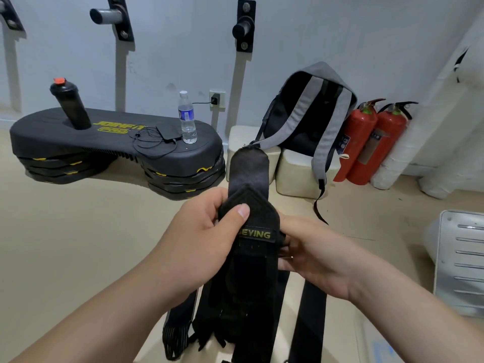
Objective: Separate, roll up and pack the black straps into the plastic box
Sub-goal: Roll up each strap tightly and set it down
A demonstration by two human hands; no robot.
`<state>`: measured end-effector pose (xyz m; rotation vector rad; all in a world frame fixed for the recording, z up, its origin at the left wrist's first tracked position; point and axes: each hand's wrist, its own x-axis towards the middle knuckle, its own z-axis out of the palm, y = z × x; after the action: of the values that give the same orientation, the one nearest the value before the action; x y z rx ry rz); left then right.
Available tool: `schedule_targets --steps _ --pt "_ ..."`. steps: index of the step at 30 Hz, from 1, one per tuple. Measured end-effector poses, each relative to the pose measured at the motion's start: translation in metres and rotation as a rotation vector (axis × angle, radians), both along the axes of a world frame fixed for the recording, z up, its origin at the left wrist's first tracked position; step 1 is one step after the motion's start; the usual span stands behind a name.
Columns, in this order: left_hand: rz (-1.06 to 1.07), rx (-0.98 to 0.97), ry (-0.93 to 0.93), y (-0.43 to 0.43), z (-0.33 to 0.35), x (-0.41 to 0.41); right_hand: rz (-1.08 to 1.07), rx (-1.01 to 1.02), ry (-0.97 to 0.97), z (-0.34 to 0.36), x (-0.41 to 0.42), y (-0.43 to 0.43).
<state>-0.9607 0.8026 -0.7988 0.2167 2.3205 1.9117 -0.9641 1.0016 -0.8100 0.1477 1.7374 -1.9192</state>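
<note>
Head view: black straps (251, 271), bundled, yellow-lettered label on front, held upright above floor (78, 231), loose ends hanging down. Left hand (207, 231) curled round bundle's upper left side, thumb pressed on front. Right hand (317, 260) gripping bundle's right side, fingertips hidden. Behind: black step platform (65, 137) bearing shaker bottle (69, 106) and water bottle (187, 119); grey backpack (314, 113).
</note>
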Motion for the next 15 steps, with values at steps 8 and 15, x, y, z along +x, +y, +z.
schedule_targets --steps 8,15 --pt "-0.009 -0.059 -0.045 0.004 -0.007 0.001 -0.181 0.051 0.127 -0.008 -0.002 -0.004" --pt "-0.004 -0.095 0.009 -0.004 -0.006 -0.002 -0.384 0.050 0.221 -0.011 -0.006 -0.001"
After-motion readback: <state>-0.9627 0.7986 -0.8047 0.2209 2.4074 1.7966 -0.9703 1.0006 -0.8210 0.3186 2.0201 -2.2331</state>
